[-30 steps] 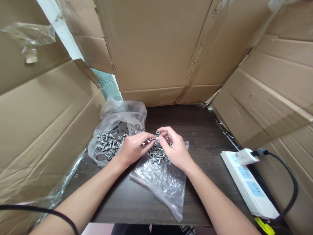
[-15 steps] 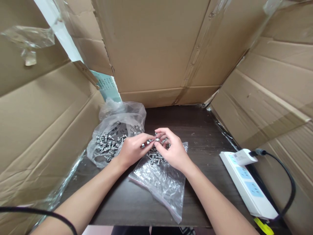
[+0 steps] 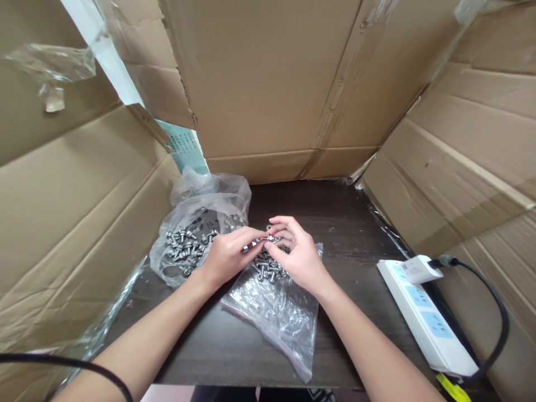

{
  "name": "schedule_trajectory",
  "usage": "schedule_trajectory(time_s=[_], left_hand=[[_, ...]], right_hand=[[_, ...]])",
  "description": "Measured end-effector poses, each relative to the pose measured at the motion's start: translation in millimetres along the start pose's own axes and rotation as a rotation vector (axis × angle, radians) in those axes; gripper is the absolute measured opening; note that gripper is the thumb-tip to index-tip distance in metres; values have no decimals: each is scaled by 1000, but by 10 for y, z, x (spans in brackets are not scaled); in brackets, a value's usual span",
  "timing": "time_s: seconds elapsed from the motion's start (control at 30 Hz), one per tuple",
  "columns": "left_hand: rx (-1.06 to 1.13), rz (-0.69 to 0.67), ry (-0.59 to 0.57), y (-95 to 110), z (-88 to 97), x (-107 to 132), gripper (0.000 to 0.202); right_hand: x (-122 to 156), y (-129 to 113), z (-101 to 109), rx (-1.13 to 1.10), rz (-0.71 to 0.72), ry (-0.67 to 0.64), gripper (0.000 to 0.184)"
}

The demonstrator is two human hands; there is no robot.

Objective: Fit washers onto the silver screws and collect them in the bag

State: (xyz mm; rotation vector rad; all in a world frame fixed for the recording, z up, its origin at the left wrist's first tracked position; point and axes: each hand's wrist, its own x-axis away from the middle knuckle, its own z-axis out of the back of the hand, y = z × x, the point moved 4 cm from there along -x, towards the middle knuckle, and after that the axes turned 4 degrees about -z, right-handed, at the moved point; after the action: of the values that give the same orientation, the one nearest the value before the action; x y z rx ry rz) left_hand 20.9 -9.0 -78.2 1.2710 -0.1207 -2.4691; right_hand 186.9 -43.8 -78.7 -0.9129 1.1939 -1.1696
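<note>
My left hand (image 3: 228, 251) is closed, thumb and fingers pinching a small silver bolt (image 3: 270, 238) at its tip. Facing it, my right hand (image 3: 295, 251) is curled with its thumb and fingers on the same bolt. A small round washer (image 3: 268, 228) shows by the right index fingertip. Beneath the hands, a heap of loose bolts (image 3: 263, 272) lies on a flat clear zip bag (image 3: 276, 318). To the left, an open plastic bag (image 3: 157, 257) holds many more bolts (image 3: 184, 251). The fingers partly hide the held piece.
A white power strip (image 3: 427, 318) with a plugged-in adapter and black cable (image 3: 498, 301) lies at the right on the dark table (image 3: 343, 223). Cardboard walls (image 3: 268, 78) enclose the back and sides. Another black cable (image 3: 62, 362) crosses the lower left.
The right fingers have shifted slightly, and the washer by the index fingertip shows more plainly. The left hand stays nearly still. The view has moved very slightly.
</note>
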Motion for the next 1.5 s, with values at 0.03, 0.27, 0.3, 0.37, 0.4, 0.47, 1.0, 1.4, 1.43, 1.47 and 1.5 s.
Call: schedule_trajectory(time_s=[0.03, 0.27, 0.3, 0.37, 0.4, 0.47, 1.0, 1.4, 1.43, 1.47, 1.5], left_hand=[[0, 0, 1, 0, 0, 0, 11], [10, -5, 5, -14, -7, 10, 12], [9, -6, 6, -15, -8, 11, 12], [8, -6, 5, -15, -10, 12, 12], [8, -5, 4, -16, -10, 12, 12], [8, -4, 1, -16, -11, 11, 12], [-9, -11, -5, -13, -11, 7, 12], [-7, -8, -6, -13, -9, 3, 11], [-7, -7, -7, -12, -9, 2, 11], [-6, -6, -7, -12, -9, 3, 11], [-5, -6, -6, -11, -9, 3, 11]], right_hand=[[-1, -2, 2, -2, -1, 1, 42], [-3, 20, 16, -4, -7, 8, 45], [-3, 25, 17, -5, -8, 9, 45], [-3, 31, 17, -4, -6, 7, 45], [-3, 32, 17, -2, -4, 7, 45], [-3, 32, 17, -1, 0, 8, 45], [-6, 20, 21, 23, 8, 9, 45], [-8, 19, 22, 37, 3, 9, 44], [-8, 20, 22, 37, 1, 8, 44], [-7, 20, 22, 37, -1, 8, 44], [-6, 21, 22, 36, -2, 7, 44]])
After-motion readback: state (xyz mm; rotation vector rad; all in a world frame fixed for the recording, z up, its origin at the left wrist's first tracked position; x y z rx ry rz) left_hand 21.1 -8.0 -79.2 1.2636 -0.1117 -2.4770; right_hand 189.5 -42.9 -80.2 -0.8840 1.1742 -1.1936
